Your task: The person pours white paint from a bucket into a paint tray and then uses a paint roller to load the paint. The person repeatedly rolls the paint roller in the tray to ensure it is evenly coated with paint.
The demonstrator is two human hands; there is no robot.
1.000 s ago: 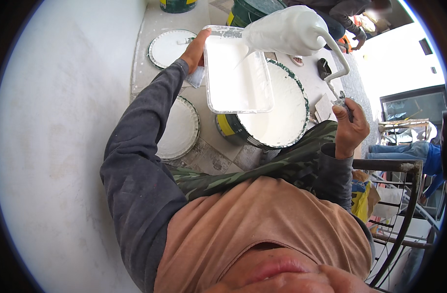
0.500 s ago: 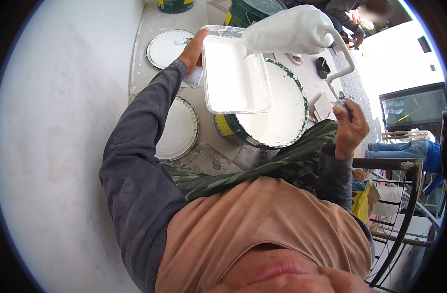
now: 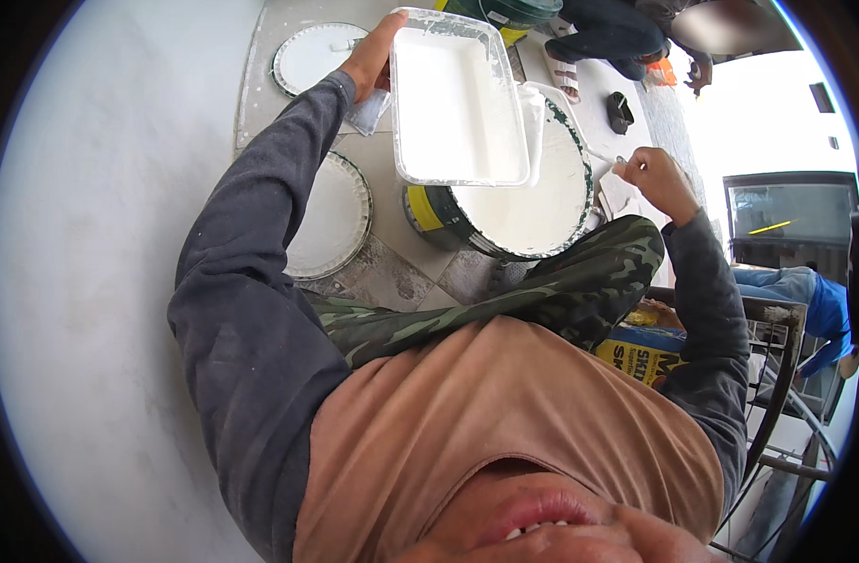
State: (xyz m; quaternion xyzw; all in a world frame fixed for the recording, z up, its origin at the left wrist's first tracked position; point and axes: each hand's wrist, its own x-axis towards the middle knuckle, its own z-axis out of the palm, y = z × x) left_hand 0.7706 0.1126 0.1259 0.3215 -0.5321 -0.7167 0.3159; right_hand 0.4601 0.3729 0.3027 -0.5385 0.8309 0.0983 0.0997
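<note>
Head view: a clear tray of white liquid is at 12 o'clock, its 10 o'clock edge gripped by the left hand. The right hand, at 2 o'clock, has its fingers closed on the handle of a roller, partly hidden at the tray's 4 o'clock side. Advisable: keep the tray level, drips over the bucket at 1 o'clock, roller evenly loaded.

A tan-brown top with long dark-grey sleeves and a round neckline is worn with green camouflage trousers.
</note>
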